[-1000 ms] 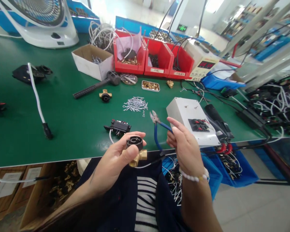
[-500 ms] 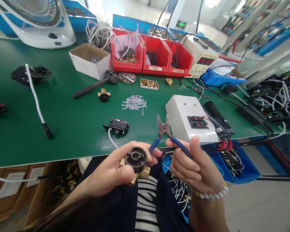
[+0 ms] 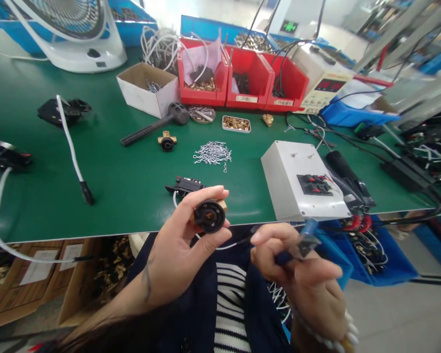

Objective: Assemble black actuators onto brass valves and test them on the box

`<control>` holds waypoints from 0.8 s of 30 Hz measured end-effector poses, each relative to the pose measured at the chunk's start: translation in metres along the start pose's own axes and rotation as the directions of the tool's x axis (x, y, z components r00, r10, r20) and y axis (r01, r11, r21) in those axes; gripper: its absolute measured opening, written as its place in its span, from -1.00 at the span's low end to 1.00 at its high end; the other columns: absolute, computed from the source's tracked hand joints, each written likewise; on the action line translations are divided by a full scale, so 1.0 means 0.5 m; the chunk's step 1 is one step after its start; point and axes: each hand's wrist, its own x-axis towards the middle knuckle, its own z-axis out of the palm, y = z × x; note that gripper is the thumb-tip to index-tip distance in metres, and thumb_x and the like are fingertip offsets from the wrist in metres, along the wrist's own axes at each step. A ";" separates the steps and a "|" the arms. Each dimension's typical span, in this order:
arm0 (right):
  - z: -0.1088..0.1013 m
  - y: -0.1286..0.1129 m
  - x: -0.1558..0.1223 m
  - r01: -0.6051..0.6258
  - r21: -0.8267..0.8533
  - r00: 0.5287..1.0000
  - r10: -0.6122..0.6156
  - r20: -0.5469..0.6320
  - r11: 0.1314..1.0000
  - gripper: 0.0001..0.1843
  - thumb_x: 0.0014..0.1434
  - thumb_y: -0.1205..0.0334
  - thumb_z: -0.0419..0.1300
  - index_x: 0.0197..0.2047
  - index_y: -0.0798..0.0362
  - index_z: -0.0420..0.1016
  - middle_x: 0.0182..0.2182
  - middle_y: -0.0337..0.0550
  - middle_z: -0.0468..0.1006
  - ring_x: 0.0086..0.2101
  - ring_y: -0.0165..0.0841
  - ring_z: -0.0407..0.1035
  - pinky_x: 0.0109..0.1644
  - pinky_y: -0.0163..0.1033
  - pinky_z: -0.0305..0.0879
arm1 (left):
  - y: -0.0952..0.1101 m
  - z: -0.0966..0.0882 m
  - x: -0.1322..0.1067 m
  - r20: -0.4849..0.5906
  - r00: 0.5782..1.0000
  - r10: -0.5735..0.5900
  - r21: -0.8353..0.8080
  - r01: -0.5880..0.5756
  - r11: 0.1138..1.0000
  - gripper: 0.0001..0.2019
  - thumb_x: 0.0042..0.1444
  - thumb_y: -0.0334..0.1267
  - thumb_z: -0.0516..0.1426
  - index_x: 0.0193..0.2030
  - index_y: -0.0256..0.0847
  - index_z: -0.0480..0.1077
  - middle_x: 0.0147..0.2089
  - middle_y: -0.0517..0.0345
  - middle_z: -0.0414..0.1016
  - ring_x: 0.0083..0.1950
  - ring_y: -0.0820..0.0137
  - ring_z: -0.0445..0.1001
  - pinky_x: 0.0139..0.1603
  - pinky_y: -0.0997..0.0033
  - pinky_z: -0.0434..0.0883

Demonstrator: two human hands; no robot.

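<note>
Between the thumb and fingers of my left hand (image 3: 178, 250) is a brass valve fitting (image 3: 210, 216) with a round black cap turned toward me. My right hand (image 3: 297, 279), smeared by motion, is closed around blue-handled cutting pliers (image 3: 307, 241); their jaws are hard to make out. Just behind my left hand lies a black part with a white cable (image 3: 185, 185), partly covered by my fingers. Farther back is a pile of wire clips (image 3: 212, 153). A similar brass fitting with a black cap (image 3: 167, 142) rests left of the clips.
A black mallet (image 3: 154, 126), a small tray of brass pieces (image 3: 236, 124) and a white carton (image 3: 147, 93) lie behind. Red bins (image 3: 247, 99) line the back. A white switch box (image 3: 301, 181) stands at right, a fan (image 3: 84, 56) at back left.
My left hand has raised the fitting and tilted its cap toward me. My right hand has turned the pliers over and moved them away to the right. The view has shifted slightly left.
</note>
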 end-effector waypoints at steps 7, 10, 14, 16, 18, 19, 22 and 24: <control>0.018 0.002 0.001 0.000 -0.099 0.995 0.010 0.100 0.995 -0.55 0.47 0.03 -0.06 -0.24 0.02 0.58 -0.58 -0.25 0.47 -0.52 -0.42 0.36 -0.30 -0.25 0.29 | -0.014 0.002 -0.009 0.005 0.998 0.058 0.092 -0.058 0.994 -0.42 0.22 -0.17 0.26 0.35 0.09 0.22 0.37 0.05 0.22 0.29 0.18 0.34 0.21 0.24 0.49; 0.030 -0.005 0.010 -0.074 -0.200 0.981 0.108 0.162 0.977 -0.29 0.47 -0.05 -0.13 -0.66 0.04 0.34 -0.71 -0.21 0.38 -0.60 -0.47 0.26 -0.38 -0.29 0.23 | -0.019 0.001 -0.012 0.019 0.995 0.099 0.155 -0.101 0.983 -0.38 0.23 -0.11 0.25 0.39 0.05 0.17 0.36 -0.01 0.21 0.31 0.14 0.31 0.32 0.11 0.39; 0.049 -0.009 0.018 -0.207 -0.070 0.971 0.214 0.104 0.976 -0.28 0.43 -0.16 -0.13 -0.68 0.03 0.26 -0.79 -0.27 0.22 -0.68 -0.50 0.13 -0.51 -0.32 0.14 | -0.021 0.006 -0.009 0.018 0.972 0.236 0.278 -0.231 0.932 -0.41 0.26 -0.08 0.22 0.38 -0.03 0.18 0.33 -0.03 0.22 0.29 0.17 0.31 0.36 0.14 0.31; 0.057 -0.009 0.020 -0.273 0.025 0.959 0.270 0.088 0.962 -0.32 0.42 -0.17 -0.10 -0.62 0.04 0.32 -0.80 -0.31 0.21 -0.72 -0.51 0.09 -0.57 -0.34 0.08 | -0.019 0.009 -0.006 -0.002 0.949 0.317 0.326 -0.299 0.897 -0.49 0.26 -0.11 0.23 0.30 -0.05 0.26 0.29 0.01 0.27 0.29 0.21 0.31 0.36 0.17 0.30; 0.061 -0.009 0.020 -0.320 0.097 0.946 0.311 0.097 0.943 -0.37 0.41 -0.17 -0.07 -0.52 0.07 0.39 -0.80 -0.35 0.21 -0.75 -0.53 0.04 -0.63 -0.36 0.00 | -0.015 0.010 -0.003 -0.027 0.928 0.373 0.359 -0.339 0.870 -0.58 0.24 -0.14 0.25 0.20 -0.08 0.32 0.22 0.05 0.32 0.24 0.25 0.34 0.33 0.21 0.32; 0.063 -0.010 0.019 -0.334 0.113 0.941 0.324 0.101 0.936 -0.38 0.41 -0.18 -0.06 -0.47 0.09 0.42 -0.80 -0.36 0.22 -0.76 -0.54 0.02 -0.64 -0.37 -0.03 | -0.013 0.010 -0.002 -0.030 0.920 0.390 0.374 -0.352 0.858 -0.61 0.24 -0.14 0.26 0.16 -0.09 0.34 0.18 0.07 0.34 0.20 0.28 0.37 0.30 0.25 0.33; 0.067 -0.011 0.017 -0.335 0.086 0.941 0.328 0.079 0.938 -0.37 0.40 -0.21 -0.06 -0.45 0.11 0.45 -0.80 -0.36 0.21 -0.75 -0.55 0.02 -0.62 -0.37 -0.01 | -0.004 0.005 0.001 0.006 0.904 0.427 0.437 -0.386 0.812 -0.64 0.22 -0.16 0.27 0.10 -0.14 0.35 0.08 0.11 0.38 0.13 0.35 0.39 0.24 0.40 0.35; 0.070 -0.009 0.015 -0.289 0.039 0.957 0.288 0.037 0.957 -0.33 0.41 -0.21 -0.09 -0.53 0.09 0.40 -0.81 -0.35 0.19 -0.73 -0.55 0.05 -0.57 -0.37 0.07 | 0.001 0.002 0.003 0.037 0.902 0.430 0.465 -0.396 0.791 -0.65 0.21 -0.17 0.29 0.08 -0.16 0.36 0.05 0.12 0.39 0.12 0.38 0.37 0.23 0.46 0.33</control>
